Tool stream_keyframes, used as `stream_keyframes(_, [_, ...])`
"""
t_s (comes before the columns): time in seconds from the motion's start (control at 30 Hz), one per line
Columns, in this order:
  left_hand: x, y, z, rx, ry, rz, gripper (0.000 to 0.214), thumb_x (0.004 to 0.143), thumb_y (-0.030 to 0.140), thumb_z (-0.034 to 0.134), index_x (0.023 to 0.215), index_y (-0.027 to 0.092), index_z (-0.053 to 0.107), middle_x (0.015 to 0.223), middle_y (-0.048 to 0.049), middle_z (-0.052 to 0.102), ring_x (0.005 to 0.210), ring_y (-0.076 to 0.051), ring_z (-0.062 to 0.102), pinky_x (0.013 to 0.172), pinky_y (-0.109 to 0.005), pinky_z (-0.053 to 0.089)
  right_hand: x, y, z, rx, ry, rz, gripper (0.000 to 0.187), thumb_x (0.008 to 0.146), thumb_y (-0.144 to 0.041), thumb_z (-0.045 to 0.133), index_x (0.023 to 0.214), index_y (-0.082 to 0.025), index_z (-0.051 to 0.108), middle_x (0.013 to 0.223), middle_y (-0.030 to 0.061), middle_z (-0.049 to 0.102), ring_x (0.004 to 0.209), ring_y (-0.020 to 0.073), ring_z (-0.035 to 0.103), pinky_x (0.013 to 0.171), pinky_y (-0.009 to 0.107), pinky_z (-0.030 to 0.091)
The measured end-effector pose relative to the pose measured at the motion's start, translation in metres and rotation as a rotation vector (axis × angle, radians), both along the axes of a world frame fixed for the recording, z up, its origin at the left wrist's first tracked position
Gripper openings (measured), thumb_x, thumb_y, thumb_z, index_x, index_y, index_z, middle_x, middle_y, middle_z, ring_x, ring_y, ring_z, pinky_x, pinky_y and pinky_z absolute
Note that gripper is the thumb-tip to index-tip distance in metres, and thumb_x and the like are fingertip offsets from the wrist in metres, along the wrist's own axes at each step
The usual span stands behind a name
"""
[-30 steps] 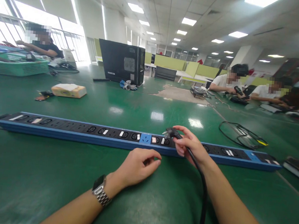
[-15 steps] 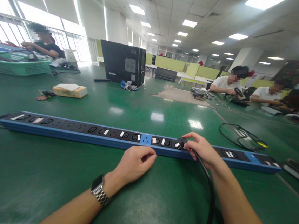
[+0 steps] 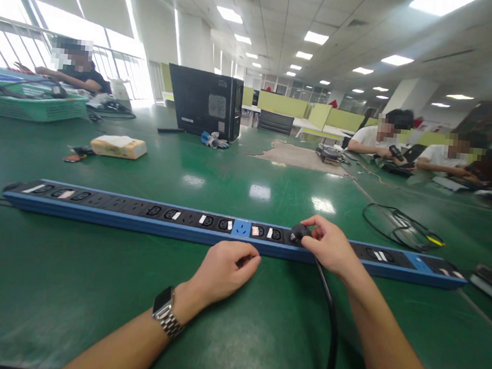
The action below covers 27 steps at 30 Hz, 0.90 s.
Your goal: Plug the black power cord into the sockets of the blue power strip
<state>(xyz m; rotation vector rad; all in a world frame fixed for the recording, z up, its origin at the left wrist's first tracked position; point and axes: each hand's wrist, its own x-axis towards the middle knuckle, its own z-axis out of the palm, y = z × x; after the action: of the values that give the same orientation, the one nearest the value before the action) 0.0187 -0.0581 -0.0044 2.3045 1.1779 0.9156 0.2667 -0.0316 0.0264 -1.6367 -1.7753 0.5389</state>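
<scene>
Lowered since earlier, the plug (image 3: 297, 233) meets the strip (image 3: 240, 228), pinched by the right hand (image 3: 326, 244); the left hand (image 3: 225, 269) curls closed, seemingly empty, so the ungripped strip might slide.

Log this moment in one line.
right hand grip: on black plug at power strip | seating: unclear | left hand grip: loosely curled, near strip

Power strip (image 3: 210, 231): blue rails, black face, two brighter blue sockets (image 3: 241, 229), white and pinkish stickers (image 3: 230, 225). Plug (image 3: 297, 233): black, tiny pale mark. Cord (image 3: 331, 326): plain black. Table (image 3: 90, 268): solid green, plus beige patch (image 3: 296, 154). Watch (image 3: 169, 320): black screen, silver link band. Tissue pack (image 3: 118, 146): yellowish-orange, white top. Basket (image 3: 39, 110): mint green. Partitions (image 3: 284, 104): kinda lime.
</scene>
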Motion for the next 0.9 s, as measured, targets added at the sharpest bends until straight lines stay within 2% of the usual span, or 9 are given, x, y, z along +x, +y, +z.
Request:
stream_keyframes(0.4, [-0.002,-0.001,-0.001,0.003,0.002,-0.004,0.022,0.088,0.029,0.05,0.077,0.019,0.067,0.069,0.0008,0.065,0.063,-0.012,0.056,0.064,-0.024,0.04,-0.015,-0.011,0.013,0.037,-0.359,-0.125,0.027,0.069,-0.033,0.054,0.093,-0.024,0.063,0.063,-0.0029,0.058,0.056,0.0125,0.048,0.053,0.024,0.027])
stream_keyframes(0.6, [-0.001,0.002,0.0,0.017,-0.03,0.005,0.021,0.087,0.029,0.051,0.077,0.02,0.067,0.071,0.0006,0.066,0.065,-0.013,0.058,0.066,-0.024,0.041,-0.034,-0.018,0.014,0.023,-0.494,-0.196,0.029,0.07,-0.033,0.054,0.096,-0.028,0.064,0.071,-0.0005,0.064,0.061,0.0152,0.052,0.054,0.025,0.025])
stream_keyframes(0.73, [-0.002,0.016,0.007,0.011,-0.079,0.044,0.019,0.087,0.03,0.052,0.081,0.021,0.068,0.078,0.0009,0.069,0.071,-0.013,0.06,0.068,-0.024,0.043,-0.037,-0.012,0.009,0.012,-0.414,-0.2,0.025,0.071,-0.034,0.054,0.093,-0.028,0.065,0.072,-0.0009,0.065,0.063,0.0152,0.054,0.054,0.025,0.026])
stream_keyframes(0.8, [-0.001,0.027,0.013,0.033,-0.092,0.066,0.017,0.086,0.03,0.053,0.083,0.022,0.068,0.082,0.001,0.07,0.075,-0.014,0.061,0.07,-0.025,0.044,-0.034,-0.005,0.005,0.019,-0.337,-0.194,0.019,0.074,-0.038,0.053,0.083,-0.027,0.065,0.068,-0.0014,0.064,0.062,0.0143,0.053,0.055,0.024,0.028])
stream_keyframes(0.9, [0.006,0.044,0.021,0.102,-0.086,0.1,0.016,0.085,0.029,0.054,0.085,0.022,0.069,0.085,0.0007,0.07,0.08,-0.015,0.062,0.075,-0.027,0.044,-0.028,0.006,-0.002,0.078,-0.26,-0.165,0.025,0.078,-0.044,0.05,0.067,-0.023,0.061,0.063,-0.0012,0.062,0.06,0.0134,0.052,0.056,0.024,0.031])
